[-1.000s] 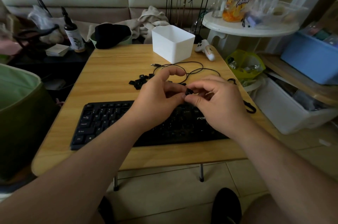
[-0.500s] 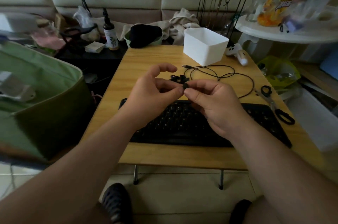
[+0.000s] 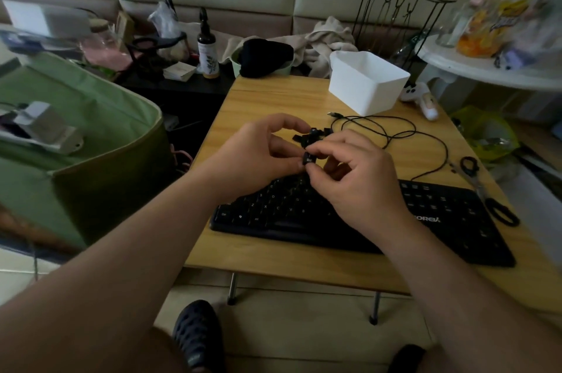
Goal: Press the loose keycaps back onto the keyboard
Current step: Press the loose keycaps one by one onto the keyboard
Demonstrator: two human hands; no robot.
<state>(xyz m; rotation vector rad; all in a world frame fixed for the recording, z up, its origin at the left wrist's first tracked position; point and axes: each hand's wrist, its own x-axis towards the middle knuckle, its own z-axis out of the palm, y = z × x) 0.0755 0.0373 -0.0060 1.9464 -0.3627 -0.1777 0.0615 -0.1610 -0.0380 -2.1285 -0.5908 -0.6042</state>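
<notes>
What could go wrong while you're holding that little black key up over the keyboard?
The keycap is pinched only by the fingertips of the left hand and right hand above the keyboard, so it might slip and drop between the keys. The loose keycaps lie right behind the hands; a bump might scatter them toward the cable.

Two hands (image 3: 307,172) share one keycap (image 3: 309,158); behind them lies a small pile of loose keycaps (image 3: 313,133), perhaps five. Under them, one keyboard (image 3: 441,217); rightward, one scissors (image 3: 486,193).
</notes>
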